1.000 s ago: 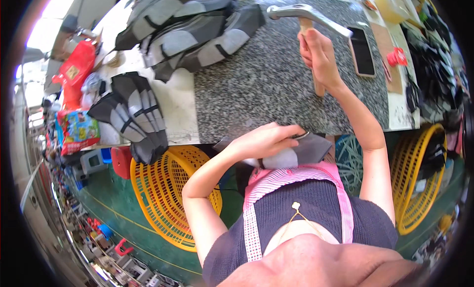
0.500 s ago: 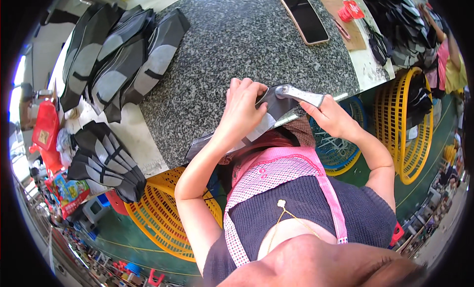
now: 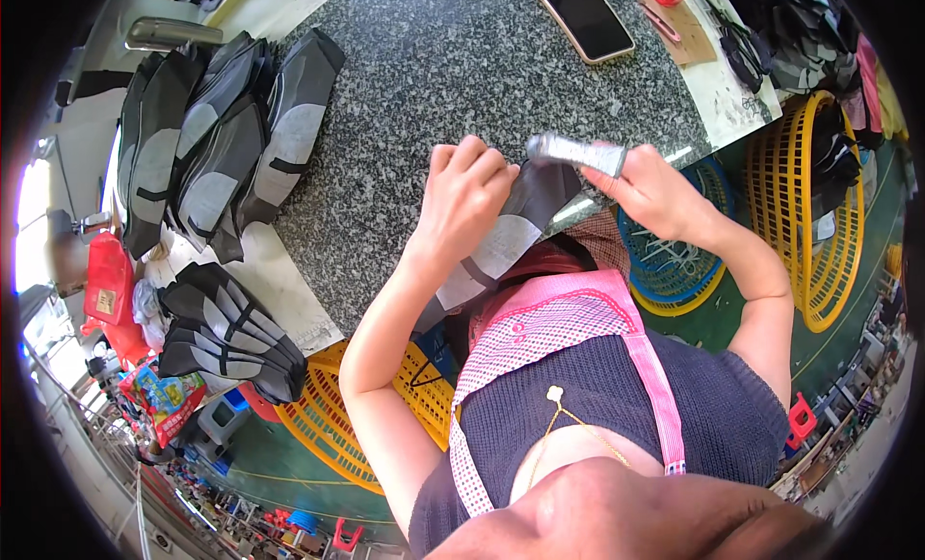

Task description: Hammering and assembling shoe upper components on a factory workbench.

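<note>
In my right hand [image 3: 647, 186] is a short silver hammer [image 3: 583, 154], gripped by its pale, shiny handle. Its rounded head is over the far edge of a black and grey shoe-upper piece [image 3: 515, 240], beside my left fingers; I cannot tell whether it touches. My left hand [image 3: 462, 196] is closed on that piece, fingers curled at its upper end, fingertips partly hidden. The piece slants along the front edge of the speckled stone slab [image 3: 385, 98], and my left forearm covers part of it.
Black and grey pieces [image 3: 207, 184] lie at the left, with another fanned stack [image 3: 231, 329] nearer. A phone [image 3: 588, 21], a pink-handled tool [image 3: 660, 23] and black scissors [image 3: 742, 59] lie far right. Yellow baskets [image 3: 819, 300] and a blue basket [image 3: 708, 199] stand below the table edge.
The view has shifted slightly. The hammer head has come away from the middle of the piece toward its far edge, and my left hand is curled more tightly.
</note>
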